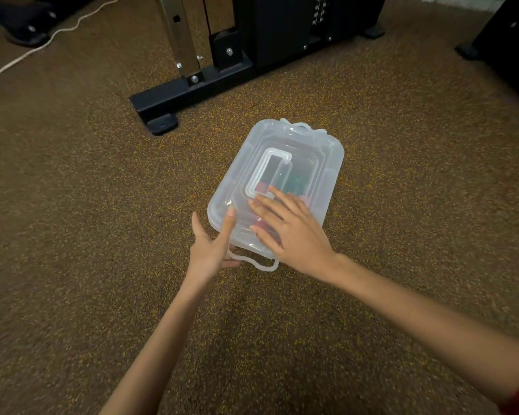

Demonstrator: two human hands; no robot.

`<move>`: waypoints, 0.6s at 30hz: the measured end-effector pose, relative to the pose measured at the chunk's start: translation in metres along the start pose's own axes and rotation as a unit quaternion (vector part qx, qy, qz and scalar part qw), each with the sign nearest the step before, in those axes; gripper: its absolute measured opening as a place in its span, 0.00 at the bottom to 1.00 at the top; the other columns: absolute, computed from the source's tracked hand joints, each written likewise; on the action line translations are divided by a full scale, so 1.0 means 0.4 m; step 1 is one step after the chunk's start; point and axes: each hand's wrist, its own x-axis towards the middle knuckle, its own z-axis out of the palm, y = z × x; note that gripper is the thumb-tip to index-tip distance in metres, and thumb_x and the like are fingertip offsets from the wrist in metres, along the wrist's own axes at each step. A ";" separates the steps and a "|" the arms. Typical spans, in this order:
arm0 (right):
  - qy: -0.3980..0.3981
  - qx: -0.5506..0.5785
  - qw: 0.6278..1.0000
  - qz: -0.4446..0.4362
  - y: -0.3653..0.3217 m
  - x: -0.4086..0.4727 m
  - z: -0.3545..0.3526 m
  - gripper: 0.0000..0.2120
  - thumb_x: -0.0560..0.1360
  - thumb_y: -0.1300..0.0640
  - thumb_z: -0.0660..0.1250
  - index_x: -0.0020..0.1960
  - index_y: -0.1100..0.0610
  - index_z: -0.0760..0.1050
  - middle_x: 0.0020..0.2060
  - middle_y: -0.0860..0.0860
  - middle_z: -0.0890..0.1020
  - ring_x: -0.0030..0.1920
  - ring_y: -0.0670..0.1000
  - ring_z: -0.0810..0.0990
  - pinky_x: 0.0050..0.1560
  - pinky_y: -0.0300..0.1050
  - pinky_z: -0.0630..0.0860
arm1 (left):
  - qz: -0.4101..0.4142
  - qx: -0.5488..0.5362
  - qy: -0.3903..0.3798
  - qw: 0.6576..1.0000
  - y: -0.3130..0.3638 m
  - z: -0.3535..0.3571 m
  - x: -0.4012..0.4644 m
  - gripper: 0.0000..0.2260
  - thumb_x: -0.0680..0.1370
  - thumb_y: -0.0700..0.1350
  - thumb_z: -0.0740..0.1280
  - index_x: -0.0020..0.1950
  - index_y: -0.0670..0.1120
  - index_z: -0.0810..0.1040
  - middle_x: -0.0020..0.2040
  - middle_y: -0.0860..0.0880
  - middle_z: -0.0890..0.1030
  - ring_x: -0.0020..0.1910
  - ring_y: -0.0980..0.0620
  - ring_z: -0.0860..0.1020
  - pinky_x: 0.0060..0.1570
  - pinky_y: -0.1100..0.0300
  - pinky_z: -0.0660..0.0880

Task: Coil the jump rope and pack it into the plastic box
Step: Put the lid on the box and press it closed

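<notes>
Hands on a lidded translucent rectangular plastic box (330, 163) on speckled brown floor (72, 235): your right hand (291, 232) lies flat, fingers spread, on its lid; your left hand (212, 244) is open at its near corner.

Gym: weight machine (282, 31), speckled rubber floor (72, 235).

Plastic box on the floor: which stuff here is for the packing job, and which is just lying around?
For the job:
plastic box
lid
coloured shapes inside, maybe the rope
left hand
right hand

Just lying about:
black gym frame
white cord
</notes>
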 end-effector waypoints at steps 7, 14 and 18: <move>-0.041 -0.003 0.999 -0.034 0.004 -0.009 -0.016 0.39 0.74 0.31 0.38 0.76 0.53 0.55 0.76 0.50 0.58 0.76 0.49 0.43 0.74 0.53 0.38 | 0.054 0.117 0.045 0.991 0.013 -0.006 -0.025 0.39 0.73 0.66 0.62 0.77 0.58 0.45 0.39 0.51 0.79 0.33 0.48 0.83 0.37 0.56 0.81; -0.114 -0.081 0.988 -0.060 0.006 -0.014 -0.025 0.56 0.63 0.20 0.47 0.78 0.56 0.42 0.78 0.52 0.44 0.77 0.55 0.36 0.74 0.61 0.35 | 0.114 0.133 0.086 0.981 0.006 -0.020 -0.030 0.33 0.76 0.62 0.62 0.76 0.53 0.54 0.32 0.45 0.80 0.26 0.55 0.77 0.28 0.65 0.73; -0.134 -0.108 0.983 -0.067 0.011 -0.014 -0.020 0.53 0.68 0.23 0.50 0.78 0.58 0.41 0.78 0.55 0.44 0.77 0.59 0.37 0.75 0.64 0.40 | 0.152 0.107 0.092 0.978 -0.007 -0.030 -0.033 0.28 0.77 0.57 0.64 0.74 0.51 0.61 0.32 0.47 0.82 0.26 0.59 0.78 0.32 0.60 0.77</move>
